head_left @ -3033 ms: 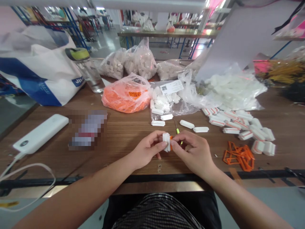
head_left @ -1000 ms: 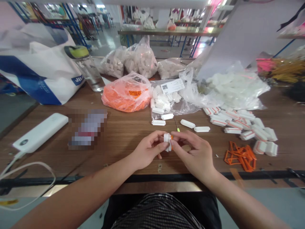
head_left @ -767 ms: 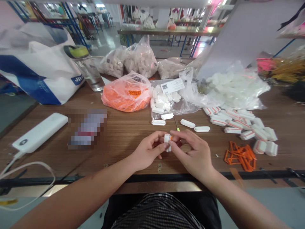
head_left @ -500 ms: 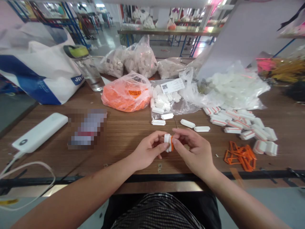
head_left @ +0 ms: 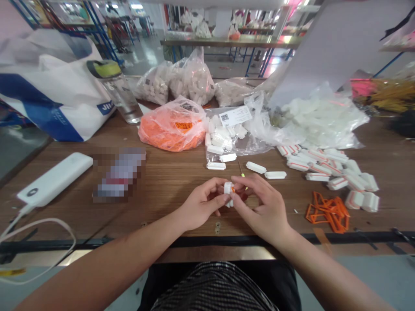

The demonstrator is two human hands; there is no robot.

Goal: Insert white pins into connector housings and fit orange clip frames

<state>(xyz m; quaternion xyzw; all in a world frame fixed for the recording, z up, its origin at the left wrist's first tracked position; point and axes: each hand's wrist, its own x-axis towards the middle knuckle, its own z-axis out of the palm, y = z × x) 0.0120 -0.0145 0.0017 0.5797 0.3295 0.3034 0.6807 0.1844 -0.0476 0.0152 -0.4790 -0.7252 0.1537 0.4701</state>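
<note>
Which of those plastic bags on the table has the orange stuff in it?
The orange-filled bag, just right of the water bottle; the other bags hold white pieces.

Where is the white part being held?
In the head view, centre, the white part is pinched between the left hand and right hand, over the table.

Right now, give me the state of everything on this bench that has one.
white part, pinched between both hands, orange piece on it.
left hand, closed on the white part.
right hand, closed on the white part.
water bottle, upright, lid on.
power bank, lying flat, cable attached.
orange bag, full, slumped.
orange frames, loose heap.
</note>
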